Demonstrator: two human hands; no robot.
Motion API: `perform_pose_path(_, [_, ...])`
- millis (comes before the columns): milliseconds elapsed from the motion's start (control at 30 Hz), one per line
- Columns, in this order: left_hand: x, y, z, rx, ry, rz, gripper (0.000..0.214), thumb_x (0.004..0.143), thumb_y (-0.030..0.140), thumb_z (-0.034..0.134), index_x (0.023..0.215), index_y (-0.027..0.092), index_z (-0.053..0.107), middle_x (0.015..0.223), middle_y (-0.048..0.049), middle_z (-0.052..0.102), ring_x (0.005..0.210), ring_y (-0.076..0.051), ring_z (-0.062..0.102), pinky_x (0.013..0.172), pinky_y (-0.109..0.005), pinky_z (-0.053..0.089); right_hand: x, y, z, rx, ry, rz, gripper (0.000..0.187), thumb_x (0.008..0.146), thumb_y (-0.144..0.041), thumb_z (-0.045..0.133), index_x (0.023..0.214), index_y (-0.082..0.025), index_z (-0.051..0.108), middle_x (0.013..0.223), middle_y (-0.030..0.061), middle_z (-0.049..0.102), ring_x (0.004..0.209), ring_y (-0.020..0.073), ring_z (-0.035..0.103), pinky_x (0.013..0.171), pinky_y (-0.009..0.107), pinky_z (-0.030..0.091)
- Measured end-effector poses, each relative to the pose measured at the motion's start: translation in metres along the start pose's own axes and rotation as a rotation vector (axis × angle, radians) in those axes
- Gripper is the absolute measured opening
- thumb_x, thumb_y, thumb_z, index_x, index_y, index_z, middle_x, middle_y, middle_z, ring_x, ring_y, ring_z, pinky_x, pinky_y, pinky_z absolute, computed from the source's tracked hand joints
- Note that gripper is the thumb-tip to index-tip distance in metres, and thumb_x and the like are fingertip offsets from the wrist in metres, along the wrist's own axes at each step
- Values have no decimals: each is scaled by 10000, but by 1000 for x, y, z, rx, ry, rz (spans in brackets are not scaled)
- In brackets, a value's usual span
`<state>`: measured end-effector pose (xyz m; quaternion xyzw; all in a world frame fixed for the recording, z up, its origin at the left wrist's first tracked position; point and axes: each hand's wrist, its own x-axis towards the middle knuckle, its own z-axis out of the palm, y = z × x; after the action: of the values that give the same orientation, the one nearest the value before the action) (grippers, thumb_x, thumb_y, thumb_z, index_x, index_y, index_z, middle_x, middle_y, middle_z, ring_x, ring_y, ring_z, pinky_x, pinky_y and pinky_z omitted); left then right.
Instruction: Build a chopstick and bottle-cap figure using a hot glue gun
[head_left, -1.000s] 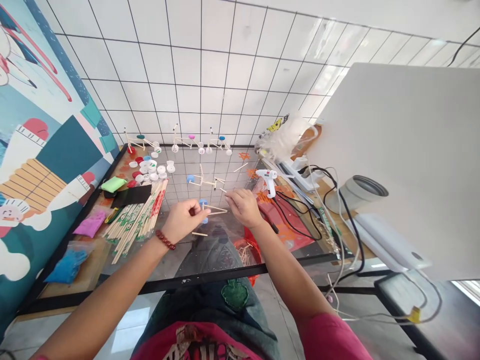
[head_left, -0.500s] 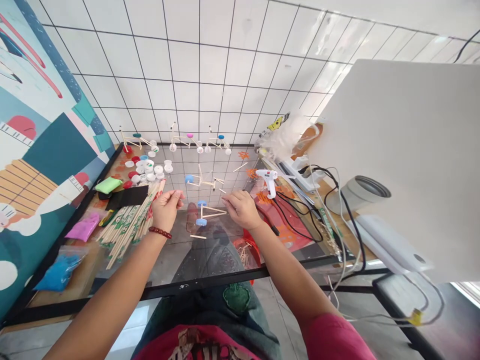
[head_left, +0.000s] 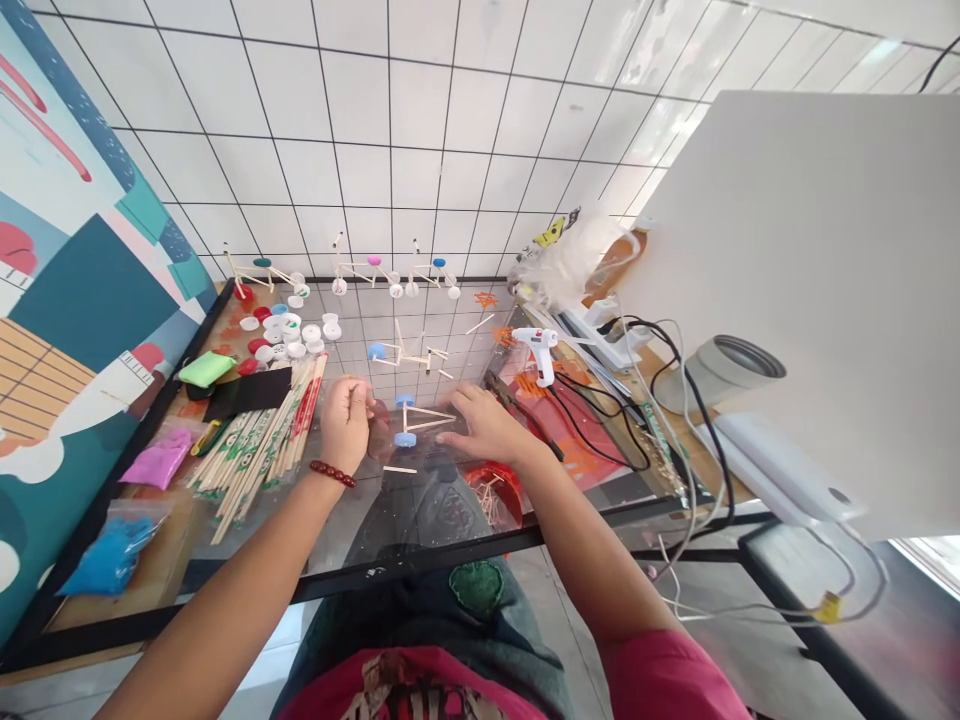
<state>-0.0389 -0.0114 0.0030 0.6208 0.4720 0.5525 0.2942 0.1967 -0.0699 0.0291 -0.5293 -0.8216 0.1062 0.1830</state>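
A stick frame with two light-blue bottle-cap wheels (head_left: 405,440) lies on the glass table between my hands. My right hand (head_left: 484,425) is by the pointed end of that frame, its thumb and fingers apart; I cannot tell whether it touches the sticks. To the left of the wheels, my left hand (head_left: 346,420) has its fingers curled closed, and whatever they may hold is hidden. A short loose stick (head_left: 400,469) lies in front of the frame. Just behind is another stick assembly with a blue cap (head_left: 376,351).
Several finished-looking stick tricycles (head_left: 374,262) stand along the back. Loose bottle caps (head_left: 296,335) and a bundle of sticks (head_left: 259,440) lie left. On the right are a white glue gun (head_left: 536,352), pliers (head_left: 525,410), black cables (head_left: 600,440) and a red bowl (head_left: 510,490) of sticks.
My right hand has turned and lowered, its thumb now apart from the fingers, uncovering the pliers. My left hand has shifted slightly right, fingers still curled. The view has tilted a little.
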Motion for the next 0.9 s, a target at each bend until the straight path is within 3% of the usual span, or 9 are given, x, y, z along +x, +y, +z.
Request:
perform_pose_path(100, [1,-4,2,-25,-33,-66,219,825,270,584,1030,194,571,1100,-83,613,828,-150,624,654,-254,537,1,1,2,5,14,-2,301,866,-377,665,1076,-170,602,1089,107,616,1036,250,570,906,384,418])
perform_pose_path(300, [-1,5,3,3,-98,-151,226,803,248,581,1021,191,594,1029,-75,637,807,-162,618,611,-247,497,4,-1,7,80,144,-27,315,909,-371,607,1167,-191,585,1140,111,630,1056,242,579,914,373,427])
perform_pose_path(467, [0,6,3,16,-93,-182,232,800,232,583,1022,181,629,1071,-92,660,867,-182,632,697,-279,517,7,1,11,33,255,9,163,946,-292,535,1021,-206,652,1031,85,674,998,227,604,860,358,419])
perform_pose_path(633, [1,4,1,3,-112,-209,277,879,380,519,932,182,705,845,-62,687,754,-188,643,704,-306,509,7,6,14,-7,347,56,198,954,-234,484,935,-201,679,915,74,683,894,209,609,811,337,440])
perform_pose_path(733, [2,4,2,-24,-95,-258,251,828,400,589,791,183,709,721,-35,665,675,-177,618,642,-286,486,10,9,14,31,388,82,162,927,-225,523,928,-205,683,909,64,682,871,199,616,808,324,464])
perform_pose_path(900, [7,1,9,-167,2,-322,283,724,413,712,880,180,674,658,1,631,611,-150,584,592,-260,469,46,16,4,5,290,228,173,862,-224,615,1012,-190,695,999,76,686,909,202,630,842,323,477])
